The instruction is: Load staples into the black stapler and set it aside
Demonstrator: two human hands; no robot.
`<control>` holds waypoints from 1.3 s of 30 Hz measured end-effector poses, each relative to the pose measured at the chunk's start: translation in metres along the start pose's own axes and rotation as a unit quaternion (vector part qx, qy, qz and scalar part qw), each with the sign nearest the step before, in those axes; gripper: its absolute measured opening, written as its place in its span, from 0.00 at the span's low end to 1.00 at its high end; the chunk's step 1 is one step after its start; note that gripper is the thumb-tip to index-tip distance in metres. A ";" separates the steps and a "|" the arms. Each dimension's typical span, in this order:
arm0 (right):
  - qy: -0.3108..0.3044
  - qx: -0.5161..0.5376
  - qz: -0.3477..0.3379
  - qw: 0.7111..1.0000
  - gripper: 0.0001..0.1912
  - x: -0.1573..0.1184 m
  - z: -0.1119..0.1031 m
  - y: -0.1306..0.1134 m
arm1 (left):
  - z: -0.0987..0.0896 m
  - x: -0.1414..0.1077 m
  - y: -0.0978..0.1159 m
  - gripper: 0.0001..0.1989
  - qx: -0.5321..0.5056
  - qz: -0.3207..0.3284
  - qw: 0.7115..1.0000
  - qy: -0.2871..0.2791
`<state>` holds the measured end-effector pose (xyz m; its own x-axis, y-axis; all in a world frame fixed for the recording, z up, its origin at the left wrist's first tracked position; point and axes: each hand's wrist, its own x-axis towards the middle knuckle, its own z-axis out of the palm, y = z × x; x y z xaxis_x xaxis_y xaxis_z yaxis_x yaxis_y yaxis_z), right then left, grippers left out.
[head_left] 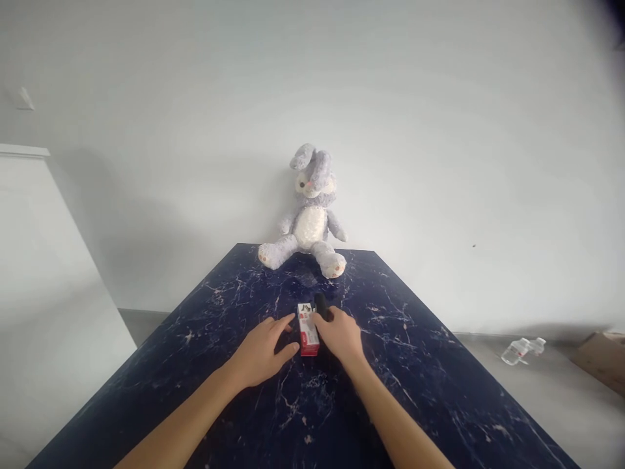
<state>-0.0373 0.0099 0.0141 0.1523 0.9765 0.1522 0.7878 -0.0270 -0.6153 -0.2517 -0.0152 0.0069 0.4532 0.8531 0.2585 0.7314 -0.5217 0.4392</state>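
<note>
Below a pale wall (170, 85), the veined blue worktop (415, 397) is topped at twelve o'clock by a plush rabbit (311, 225). The left hand (261, 352) is spread, empty. Between the hands, a red-and-white box (307, 330) is laid twelve-to-six, red end at six, print unreadable; beside it, a black object (320, 303) is gripped by the right hand (342, 337).

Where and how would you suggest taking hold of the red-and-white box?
I'd pinch the box mid-length across its narrow width, coming from the left: it points lengthwise away, the open left hand faces that side, and the right hand crowds the other.
</note>
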 end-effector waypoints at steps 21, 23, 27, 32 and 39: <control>-0.033 0.036 -0.179 0.983 0.26 0.020 0.038 0.011 | -0.006 0.007 -0.035 0.29 -0.088 -0.087 0.989 0.076; -0.031 0.024 -0.187 0.982 0.17 0.018 0.037 0.010 | -0.009 0.008 -0.039 0.26 -0.118 -0.098 0.984 0.089; -0.031 0.009 -0.198 0.980 0.12 0.014 0.030 0.011 | -0.014 0.010 -0.043 0.25 -0.135 -0.120 0.974 0.136; -0.058 0.005 -0.224 0.973 0.22 0.007 0.024 0.009 | -0.014 0.013 -0.048 0.24 -0.100 -0.151 0.970 0.164; 0.043 -0.020 -0.166 0.985 0.22 -0.003 0.047 -0.013 | -0.018 0.016 -0.056 0.23 -0.119 -0.194 0.951 0.208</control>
<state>-0.0762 0.0170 -0.0153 -0.0686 0.9110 0.4067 0.8250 0.2810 -0.4903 -0.2946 0.0279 0.0014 -0.1046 0.9372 0.3328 0.6448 -0.1908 0.7401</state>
